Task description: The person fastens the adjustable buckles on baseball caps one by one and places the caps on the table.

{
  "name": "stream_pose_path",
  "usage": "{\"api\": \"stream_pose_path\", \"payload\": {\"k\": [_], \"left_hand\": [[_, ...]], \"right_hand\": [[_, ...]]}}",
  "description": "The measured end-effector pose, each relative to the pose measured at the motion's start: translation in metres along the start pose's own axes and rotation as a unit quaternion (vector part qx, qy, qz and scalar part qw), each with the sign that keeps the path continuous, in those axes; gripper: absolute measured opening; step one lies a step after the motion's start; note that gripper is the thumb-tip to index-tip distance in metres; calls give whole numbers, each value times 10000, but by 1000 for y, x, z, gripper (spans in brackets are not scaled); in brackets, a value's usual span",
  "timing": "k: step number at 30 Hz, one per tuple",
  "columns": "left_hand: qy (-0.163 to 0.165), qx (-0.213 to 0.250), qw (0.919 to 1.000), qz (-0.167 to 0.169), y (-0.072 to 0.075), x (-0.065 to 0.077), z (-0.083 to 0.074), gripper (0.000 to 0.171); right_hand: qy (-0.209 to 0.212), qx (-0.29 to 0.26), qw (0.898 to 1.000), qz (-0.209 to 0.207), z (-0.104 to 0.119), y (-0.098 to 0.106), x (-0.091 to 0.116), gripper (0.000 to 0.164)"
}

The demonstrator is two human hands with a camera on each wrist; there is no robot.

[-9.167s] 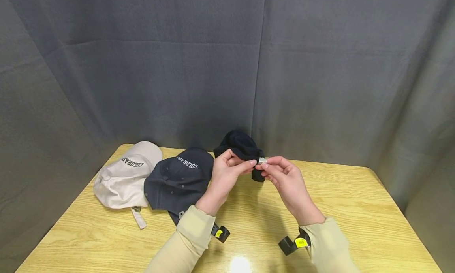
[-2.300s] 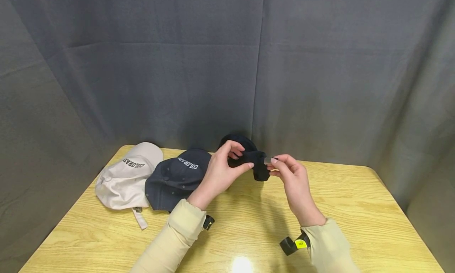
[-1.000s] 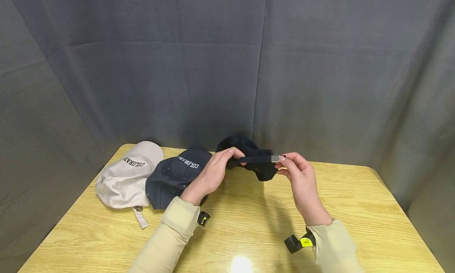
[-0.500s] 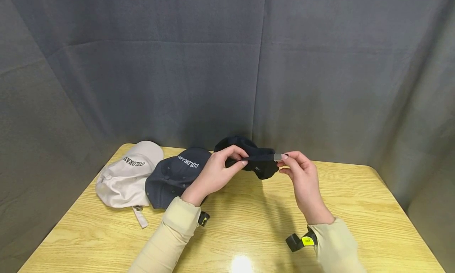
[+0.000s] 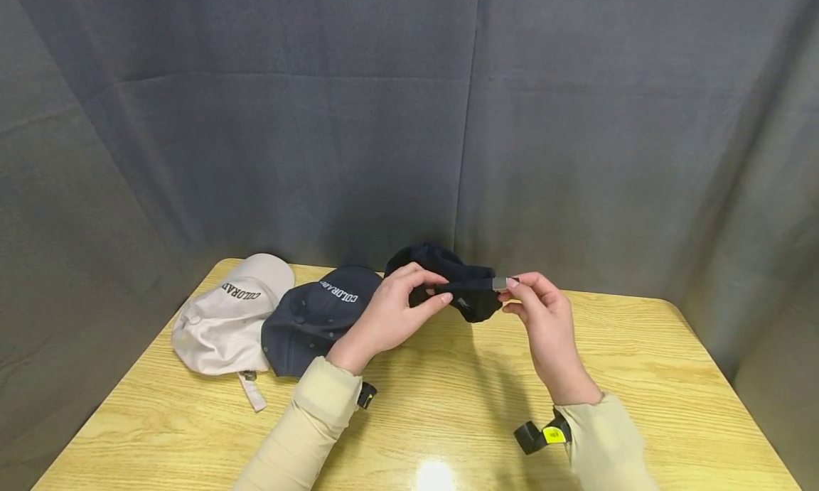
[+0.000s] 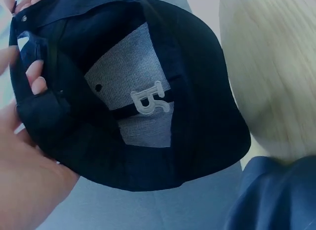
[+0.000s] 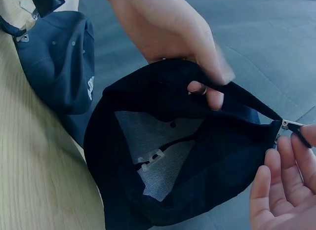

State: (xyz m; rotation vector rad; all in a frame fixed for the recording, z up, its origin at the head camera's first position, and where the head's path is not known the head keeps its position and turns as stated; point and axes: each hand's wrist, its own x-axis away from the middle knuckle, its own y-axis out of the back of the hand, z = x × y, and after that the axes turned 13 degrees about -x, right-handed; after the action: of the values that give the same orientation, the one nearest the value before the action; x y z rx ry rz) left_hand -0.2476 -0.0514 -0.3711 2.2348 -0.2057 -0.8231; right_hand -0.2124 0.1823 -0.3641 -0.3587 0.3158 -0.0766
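Observation:
A black baseball cap (image 5: pixel 470 271) is held above the table, its opening turned toward the wrists. Thumb and fingers of my left hand (image 5: pixel 392 312) pinch the back strap (image 7: pixel 249 100) near the cap's edge, with fingertips poking through the back opening. At the strap's other end, my right hand (image 5: pixel 547 327) pinches the silver metal buckle (image 5: pixel 500 283) and the short strap tip beyond it. Between the two hands the strap runs almost straight. Inside the cap, the left wrist view shows pale backing (image 6: pixel 126 57) and the stitched back of a letter.
A navy cap (image 5: pixel 307 327) marked COLORADO lies on the wooden table (image 5: pixel 608 377), left of my hands. Left of it, overlapping, is a beige cap (image 5: pixel 220 327), its strap (image 5: pixel 252 393) hanging loose. Grey curtains (image 5: pixel 358 157) stand behind and at both sides.
Earlier both hands met at the buckle. Since then the right hand has drawn the buckle rightward and the left has moved left, stretching out the strap. Lately the left fingertips shifted slightly right along it.

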Motion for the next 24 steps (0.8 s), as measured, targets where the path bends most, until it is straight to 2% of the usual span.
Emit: {"api": "stream_pose_path", "payload": {"k": [4,7,15,20,24], "left_hand": [[-109,-160,9995,246,1,0,-3,22],[-158,-197,9993,261,1,0,-3,16],[-315,280,9985,-350,1,0,2,21],[-274,250,9972,-648,2,0,4,28],[-182,145,9973,-689,4,0,4,29]], "right_hand": [[66,-93,9999,83,2,0,0,20],[73,-126,9998,149,3,0,0,19],[-4,1,9999,159,2,2,0,19],[-72,-1,10000,58,1,2,0,17],[-91,-42,9999,35,0,3,-1,17]]}}
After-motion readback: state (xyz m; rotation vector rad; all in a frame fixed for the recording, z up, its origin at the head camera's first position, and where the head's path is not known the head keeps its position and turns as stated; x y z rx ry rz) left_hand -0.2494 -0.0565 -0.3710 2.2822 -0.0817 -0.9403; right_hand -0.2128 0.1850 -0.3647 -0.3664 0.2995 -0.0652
